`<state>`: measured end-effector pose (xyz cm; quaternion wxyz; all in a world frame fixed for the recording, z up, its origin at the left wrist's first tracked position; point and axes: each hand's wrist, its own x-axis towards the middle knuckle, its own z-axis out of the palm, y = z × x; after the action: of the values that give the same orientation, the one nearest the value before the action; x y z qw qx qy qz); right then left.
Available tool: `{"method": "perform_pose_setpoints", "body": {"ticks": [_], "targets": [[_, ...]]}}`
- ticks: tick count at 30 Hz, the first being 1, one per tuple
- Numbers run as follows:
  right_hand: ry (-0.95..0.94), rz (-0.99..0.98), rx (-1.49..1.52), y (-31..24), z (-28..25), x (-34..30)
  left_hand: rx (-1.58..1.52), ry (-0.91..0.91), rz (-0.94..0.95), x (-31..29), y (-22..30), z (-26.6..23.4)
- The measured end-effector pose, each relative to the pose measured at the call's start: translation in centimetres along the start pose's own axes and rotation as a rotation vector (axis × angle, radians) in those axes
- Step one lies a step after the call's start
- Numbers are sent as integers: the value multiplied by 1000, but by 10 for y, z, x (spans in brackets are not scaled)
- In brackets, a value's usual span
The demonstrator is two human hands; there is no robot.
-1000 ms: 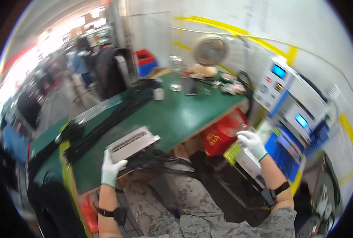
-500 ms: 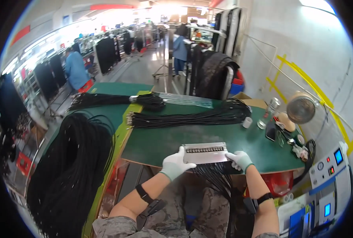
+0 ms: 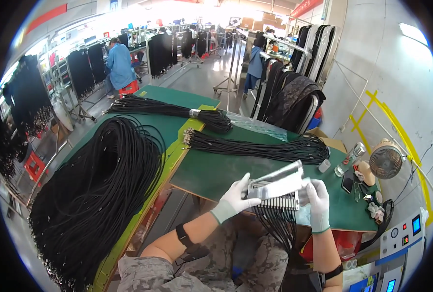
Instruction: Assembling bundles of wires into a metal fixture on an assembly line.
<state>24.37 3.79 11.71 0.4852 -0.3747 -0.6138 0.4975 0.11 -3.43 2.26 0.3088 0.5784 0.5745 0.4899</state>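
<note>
A silvery metal fixture (image 3: 287,203) lies at the table's near edge, with a row of slots along its front. Black cables (image 3: 277,225) run out of that row and hang down over the edge toward my lap. Above it, its shiny metal cover plate (image 3: 280,184) stands tilted up, its face bright with glare. My left hand (image 3: 233,200), in a white glove, grips the fixture's left end with the thumb along the front. The gloved right hand (image 3: 318,202) has fingers and thumb closed at the plate's right edge; the fingertips are slightly blurred.
Bundles of black cable (image 3: 255,147) lie across the green table (image 3: 202,170), and a large heap (image 3: 104,180) covers its left wing. A clear bottle (image 3: 345,165), phone (image 3: 348,181) and fan (image 3: 386,159) are at right. A control panel (image 3: 404,233) stands lower right; co-workers (image 3: 120,63) are beyond.
The plate, lying flat before, is now tilted up, exposing the slotted row with cables. My right hand has risen and turned upright at its edge. The view has shifted left.
</note>
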Motion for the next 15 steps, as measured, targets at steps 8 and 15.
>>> {"method": "perform_pose_setpoints", "body": {"ticks": [8,15], "targets": [[-703,80,-75,-20,0,-61,-1112,456,136,1,-17,-59],[-332,533,-88,132,-163,-118,-102,794,116,-46,-24,-105]]}}
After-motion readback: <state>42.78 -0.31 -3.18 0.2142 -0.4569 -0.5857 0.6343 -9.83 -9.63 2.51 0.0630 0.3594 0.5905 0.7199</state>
